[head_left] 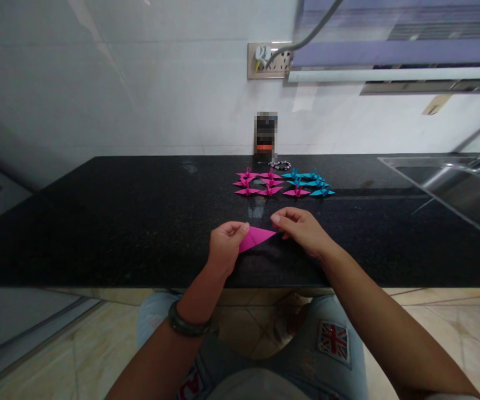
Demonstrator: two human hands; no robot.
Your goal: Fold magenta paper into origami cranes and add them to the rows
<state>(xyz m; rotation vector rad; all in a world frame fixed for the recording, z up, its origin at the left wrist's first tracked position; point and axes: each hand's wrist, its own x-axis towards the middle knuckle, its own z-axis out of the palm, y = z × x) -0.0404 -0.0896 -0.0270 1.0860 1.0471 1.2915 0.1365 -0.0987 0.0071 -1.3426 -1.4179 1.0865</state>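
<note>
My left hand [226, 244] pinches a folded piece of pink origami paper [257, 238] between thumb and fingers. The paper is held just above the counter, its pointed end facing right and a crease showing across it. My right hand [300, 228] is beside that point, fingers curled and thumb tip close to the index finger. No paper shows between them, and it looks slightly apart from the sheet. Beyond my hands stand several folded paper cranes in rows, with pink cranes [247, 190] on the left and blue cranes [322, 191] mostly on the right.
The black countertop [119, 222] runs to a tiled wall. A blurred-out dark object [265, 136] leans there, with a beaded bracelet [280, 165] by its base. A steel sink [465, 189] lies to the right. A cable [306, 40] hangs from the wall socket [280, 65].
</note>
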